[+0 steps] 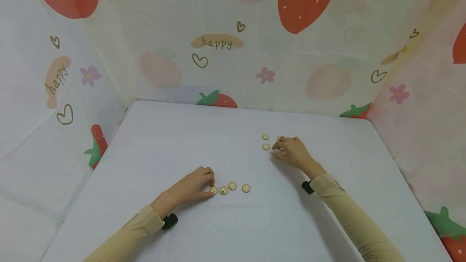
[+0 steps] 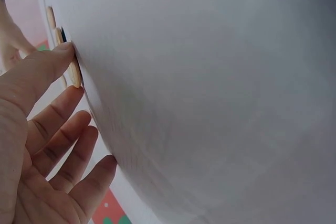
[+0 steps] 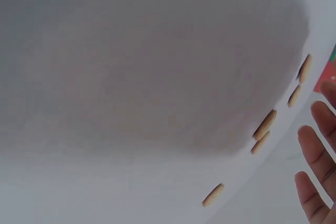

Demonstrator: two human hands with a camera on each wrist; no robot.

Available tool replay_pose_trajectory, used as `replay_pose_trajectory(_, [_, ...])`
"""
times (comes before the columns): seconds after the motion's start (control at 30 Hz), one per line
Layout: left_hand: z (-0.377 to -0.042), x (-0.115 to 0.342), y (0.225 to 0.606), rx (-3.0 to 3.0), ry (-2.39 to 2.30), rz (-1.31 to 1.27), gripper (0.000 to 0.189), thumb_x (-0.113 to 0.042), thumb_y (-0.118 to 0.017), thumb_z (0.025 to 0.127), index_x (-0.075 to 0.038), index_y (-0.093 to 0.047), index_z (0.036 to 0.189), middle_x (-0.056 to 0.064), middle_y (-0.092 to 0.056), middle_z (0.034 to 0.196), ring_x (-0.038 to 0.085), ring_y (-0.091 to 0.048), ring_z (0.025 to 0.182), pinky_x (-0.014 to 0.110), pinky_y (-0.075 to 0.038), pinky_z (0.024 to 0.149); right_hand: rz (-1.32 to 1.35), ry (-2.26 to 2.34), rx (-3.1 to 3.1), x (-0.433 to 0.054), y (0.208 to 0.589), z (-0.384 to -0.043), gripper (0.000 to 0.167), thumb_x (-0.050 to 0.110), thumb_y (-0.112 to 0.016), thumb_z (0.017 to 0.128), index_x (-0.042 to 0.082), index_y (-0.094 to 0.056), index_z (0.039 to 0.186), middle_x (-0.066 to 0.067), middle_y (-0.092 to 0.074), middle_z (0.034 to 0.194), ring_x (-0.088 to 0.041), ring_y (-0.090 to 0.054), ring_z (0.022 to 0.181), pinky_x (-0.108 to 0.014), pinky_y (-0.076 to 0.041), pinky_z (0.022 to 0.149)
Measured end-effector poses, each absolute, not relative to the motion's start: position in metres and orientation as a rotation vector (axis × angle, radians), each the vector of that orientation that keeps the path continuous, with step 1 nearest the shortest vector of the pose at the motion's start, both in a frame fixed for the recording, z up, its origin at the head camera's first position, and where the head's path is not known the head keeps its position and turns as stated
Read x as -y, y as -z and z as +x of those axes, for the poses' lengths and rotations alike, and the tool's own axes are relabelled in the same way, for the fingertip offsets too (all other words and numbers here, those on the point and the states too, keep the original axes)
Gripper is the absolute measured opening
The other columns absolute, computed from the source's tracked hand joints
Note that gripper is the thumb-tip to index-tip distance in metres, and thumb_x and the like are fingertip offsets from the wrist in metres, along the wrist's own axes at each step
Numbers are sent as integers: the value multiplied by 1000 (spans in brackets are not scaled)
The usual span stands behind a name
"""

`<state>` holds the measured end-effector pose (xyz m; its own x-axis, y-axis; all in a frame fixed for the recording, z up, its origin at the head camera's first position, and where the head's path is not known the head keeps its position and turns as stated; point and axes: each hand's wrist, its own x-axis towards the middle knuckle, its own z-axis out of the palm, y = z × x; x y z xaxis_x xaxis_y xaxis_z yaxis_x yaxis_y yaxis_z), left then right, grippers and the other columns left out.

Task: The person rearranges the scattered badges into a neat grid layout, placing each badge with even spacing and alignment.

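Observation:
In the head view my left hand (image 1: 193, 185) pinches the leftmost of several small round wooden discs (image 1: 213, 190), thumb and index finger at its edges. The left wrist view shows this disc (image 2: 76, 73) edge-on between thumb and index fingertip, the other fingers spread. Right of it on the table lie a disc with a dark mark (image 1: 223, 190), another disc (image 1: 232, 186) and a disc slightly apart (image 1: 246, 188). Farther back my right hand (image 1: 293, 153) hovers with relaxed fingers beside two discs, an upper one (image 1: 265, 136) and a lower one (image 1: 266, 146); it partly covers a third disc (image 1: 279, 138).
A white cloth covers the table (image 1: 174, 132). Printed curtains with strawberries, hearts and "happy" lettering enclose it at the back (image 1: 218, 72) and both sides. Dark wrist cameras sit under the left cuff (image 1: 169, 222) and the right cuff (image 1: 307, 187).

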<state>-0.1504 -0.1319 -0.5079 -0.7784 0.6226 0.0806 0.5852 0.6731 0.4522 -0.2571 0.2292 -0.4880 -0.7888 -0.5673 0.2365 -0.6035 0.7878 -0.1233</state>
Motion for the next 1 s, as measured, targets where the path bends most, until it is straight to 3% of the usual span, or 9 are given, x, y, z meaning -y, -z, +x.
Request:
replay_pose_trajectory(0.13, [-150,133,510,-2803,-724,1017,18,-31,-71,81,-19,-60,88,-9,-53,105,8,-46,98,31,-45,84,957,-308,2777,-223,488,-253,17,29,-69,83,15,-71,91,2,-60,84,-12,-56,74,-46,-44,78])
replay_pose_trajectory(0.53, [-151,133,510,-2804,-721,1009,18,-30,-71,81,-18,-59,88,-8,-53,105,10,-47,100,32,-45,86,1036,-287,2808,-203,486,-239,14,32,-67,85,19,-70,89,4,-64,91,-12,-60,83,-44,-43,86])
replay_pose_trajectory(1.0, [-151,132,508,-2791,-728,1003,18,-30,-70,82,-18,-60,88,-6,-54,106,12,-48,102,33,-45,88,1116,-284,2820,-181,485,-221,14,35,-67,84,21,-69,86,9,-61,86,-9,-57,81,-37,-41,81])
